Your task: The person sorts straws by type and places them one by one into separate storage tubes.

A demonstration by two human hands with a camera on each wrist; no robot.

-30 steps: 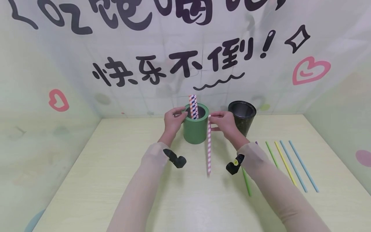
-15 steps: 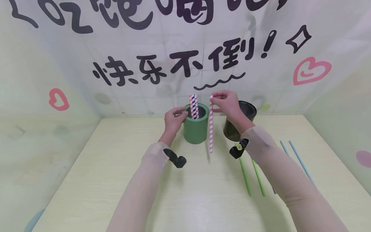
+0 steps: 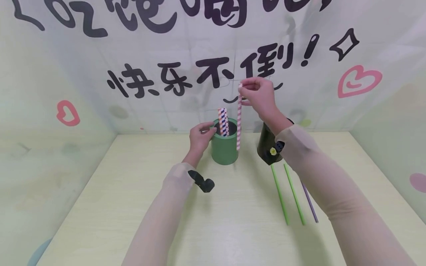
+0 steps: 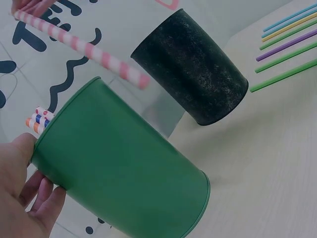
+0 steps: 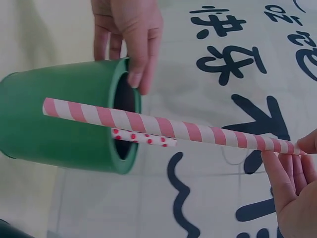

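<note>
My left hand [image 3: 201, 139] pinches the left rim of a green cup [image 3: 224, 152], which stands upright on the table. Several patterned paper straws [image 3: 223, 122] lean inside it; the right wrist view shows a red-dotted one [image 5: 143, 138]. High at the right, my right hand [image 3: 261, 96] pinches the top end of a pink-and-white striped paper straw [image 3: 239, 120]. This straw hangs nearly upright. In the left wrist view its lower end [image 4: 141, 81] is in the air, apart from the green cup and between it and the black cup [image 4: 193, 69].
The black cup stands right of the green one, partly behind my right forearm. On the table [image 3: 133, 207] at the right lie green straws [image 3: 280, 195] and a purple straw [image 3: 310, 203]. Yellow and blue straws [image 4: 292, 17] show in the left wrist view. A lettered backdrop [image 3: 166, 107] rises behind.
My right hand has risen with the striped straw, lifting its lower end from near the table to beside the green cup's wall. My left hand has stayed on the rim.
</note>
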